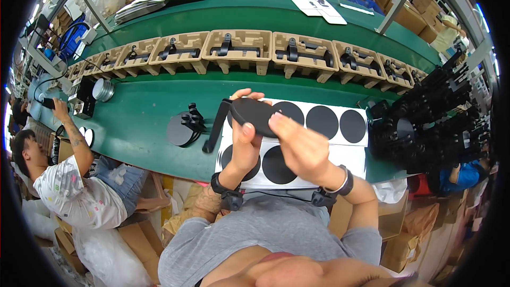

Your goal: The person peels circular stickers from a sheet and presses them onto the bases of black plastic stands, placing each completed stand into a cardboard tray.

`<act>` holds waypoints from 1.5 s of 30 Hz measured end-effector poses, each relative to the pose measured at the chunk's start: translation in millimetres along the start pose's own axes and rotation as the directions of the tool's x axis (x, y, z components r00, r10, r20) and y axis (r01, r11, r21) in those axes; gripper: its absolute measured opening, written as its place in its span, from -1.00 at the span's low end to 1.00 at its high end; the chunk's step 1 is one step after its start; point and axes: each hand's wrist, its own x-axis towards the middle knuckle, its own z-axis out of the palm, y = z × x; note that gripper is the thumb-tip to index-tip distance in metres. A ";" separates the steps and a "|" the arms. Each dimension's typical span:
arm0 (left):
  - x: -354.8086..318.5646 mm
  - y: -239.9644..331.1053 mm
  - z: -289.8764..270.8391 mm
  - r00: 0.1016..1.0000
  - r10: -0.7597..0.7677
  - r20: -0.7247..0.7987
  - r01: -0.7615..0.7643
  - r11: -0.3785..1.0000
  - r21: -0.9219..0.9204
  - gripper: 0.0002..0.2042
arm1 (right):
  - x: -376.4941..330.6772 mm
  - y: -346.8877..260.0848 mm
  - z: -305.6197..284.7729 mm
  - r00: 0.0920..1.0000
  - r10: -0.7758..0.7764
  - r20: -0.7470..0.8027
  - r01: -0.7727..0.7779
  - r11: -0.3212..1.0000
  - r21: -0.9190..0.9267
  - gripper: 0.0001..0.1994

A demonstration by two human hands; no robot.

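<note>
My left hand is wrapped round a black stand with a round flat base, raised above the bench. The stand's slim arm hangs down on its left side. My right hand has its fingers curled together, with fingertips pressed on the right part of the round face. Below both hands lie white sheets carrying several round black pads; my hands partly cover them. To the left, another black round-based stand rests on the green bench.
Brown moulded trays with black parts line the bench behind my hands. Many black stands crowd the right side. Silver round pieces are at the left, near a seated co-worker. Printed cartons lie at the back.
</note>
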 end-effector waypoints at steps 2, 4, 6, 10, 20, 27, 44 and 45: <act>2.0 -2.6 -12.1 0.989 -0.145 0.040 0.150 0.957 -0.248 -0.35 | 21.5 7.5 -8.1 0.953 0.285 0.101 -0.296 0.948 0.114 -0.69; 9.9 6.1 -27.0 0.845 -0.464 0.268 0.535 0.744 -0.399 -0.45 | 39.7 45.0 7.2 0.859 0.490 0.150 -0.510 0.788 0.346 -0.72; 12.9 20.2 -36.7 0.729 -0.545 0.415 0.685 0.594 -0.423 -0.48 | 70.2 81.9 22.7 0.838 0.527 0.140 -0.545 0.820 0.178 -0.76; 6.8 34.8 -48.3 0.774 -0.512 0.373 0.587 0.801 -0.118 -0.46 | 99.5 175.0 74.3 0.848 0.529 0.017 -0.528 0.848 -0.049 -0.79; -28.2 53.1 -94.9 0.934 -0.140 0.328 -0.254 0.387 0.886 -0.45 | 72.5 218.5 168.4 0.827 0.545 0.138 -0.451 0.790 -0.415 -0.92; -51.4 23.2 -113.2 0.955 -0.056 0.290 -0.223 0.507 0.832 -0.61 | 38.5 225.3 162.2 0.740 0.561 0.372 -0.350 0.793 -0.498 -0.70; -42.9 14.9 -118.1 0.978 0.076 0.196 -0.209 0.461 0.862 -0.83 | -51.5 10.4 40.4 0.745 -0.076 0.663 0.056 0.997 0.051 -0.52; -41.6 15.6 -117.1 0.976 0.080 0.203 -0.217 0.451 0.866 -0.84 | -52.3 13.6 42.1 0.756 -0.065 0.652 0.025 0.997 0.071 -0.50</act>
